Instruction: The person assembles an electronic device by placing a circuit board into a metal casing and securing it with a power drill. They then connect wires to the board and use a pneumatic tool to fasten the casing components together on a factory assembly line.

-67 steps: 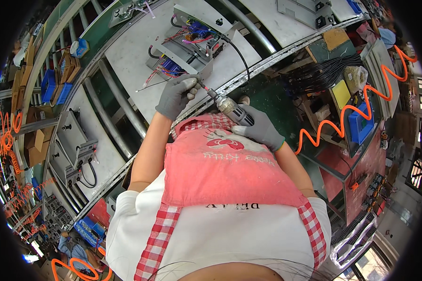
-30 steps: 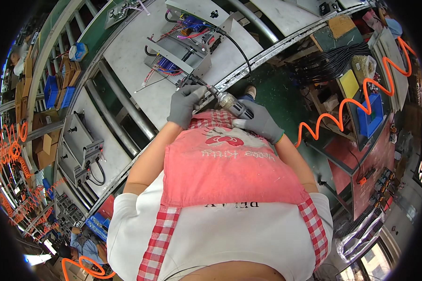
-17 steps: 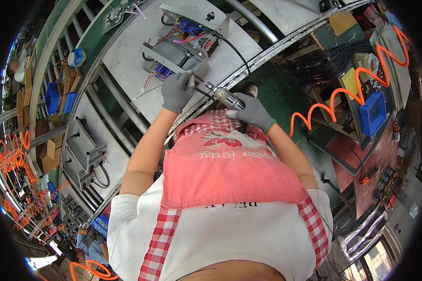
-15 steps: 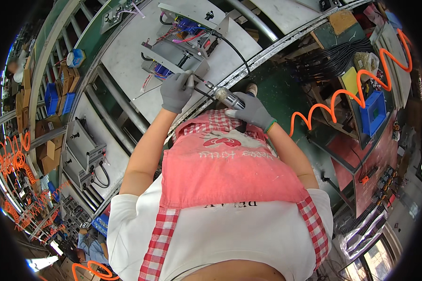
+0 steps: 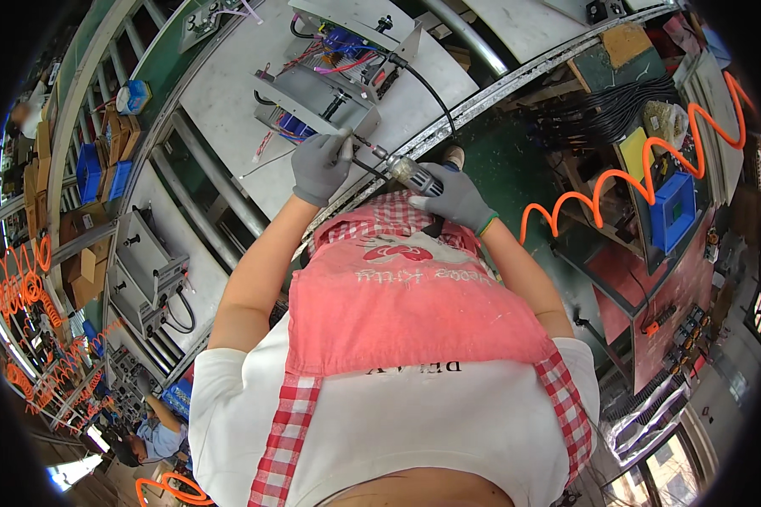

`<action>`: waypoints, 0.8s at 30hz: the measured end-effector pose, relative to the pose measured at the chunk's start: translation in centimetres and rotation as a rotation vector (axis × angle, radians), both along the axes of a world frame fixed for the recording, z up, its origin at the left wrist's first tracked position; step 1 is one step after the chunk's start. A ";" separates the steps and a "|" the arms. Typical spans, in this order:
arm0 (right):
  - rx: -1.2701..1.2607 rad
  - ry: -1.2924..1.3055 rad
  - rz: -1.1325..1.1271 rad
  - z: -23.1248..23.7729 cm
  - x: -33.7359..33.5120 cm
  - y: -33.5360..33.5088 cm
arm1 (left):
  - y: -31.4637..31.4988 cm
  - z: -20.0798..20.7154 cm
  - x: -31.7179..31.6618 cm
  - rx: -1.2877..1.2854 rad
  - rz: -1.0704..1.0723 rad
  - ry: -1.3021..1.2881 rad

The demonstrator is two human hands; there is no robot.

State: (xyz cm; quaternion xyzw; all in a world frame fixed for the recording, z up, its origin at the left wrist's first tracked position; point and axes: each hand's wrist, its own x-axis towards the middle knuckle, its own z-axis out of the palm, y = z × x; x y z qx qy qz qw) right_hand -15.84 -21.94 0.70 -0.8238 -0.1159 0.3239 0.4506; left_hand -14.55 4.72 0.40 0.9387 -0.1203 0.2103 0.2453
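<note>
My gloved right hand (image 5: pixel 460 201) is closed around the body of a silver power screwdriver (image 5: pixel 413 176), whose bit points left toward a grey metal chassis (image 5: pixel 304 103). My gloved left hand (image 5: pixel 320 171) is at the near corner of that chassis, beside the bit, with thumb and fingers pinched together. What lies between those fingertips is hidden. A blue part and loose wires show inside the chassis, and a black cable passes below the bit. Behind it stands a second open chassis (image 5: pixel 397 52) with a blue coil, coloured wires and a black power cord (image 5: pixel 431 89).
Both units rest on a white board (image 5: pixel 220 106) over a roller conveyor (image 5: pixel 216 173). More grey housings (image 5: pixel 144 266) are at the left. An orange coiled air hose (image 5: pixel 600 190) hangs at the right near a blue bin (image 5: pixel 673 211) and black cables (image 5: pixel 621 106). Another person (image 5: pixel 159 433) is at lower left.
My hands and the screwdriver keep almost the same place at the chassis corner. The view has shifted slightly, and the person at lower left has moved an arm.
</note>
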 end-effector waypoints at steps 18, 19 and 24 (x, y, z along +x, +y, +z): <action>0.210 0.104 -0.068 0.4 0.4 -1.2 | 6.4 -2.6 0.7 -0.745 0.518 0.071; 0.193 0.219 -0.111 2.2 0.4 -1.7 | 8.3 -2.7 0.2 -0.932 0.736 0.231; 0.167 0.067 -0.293 -0.8 -1.0 -6.7 | 12.6 -8.5 -2.1 -1.103 0.934 0.914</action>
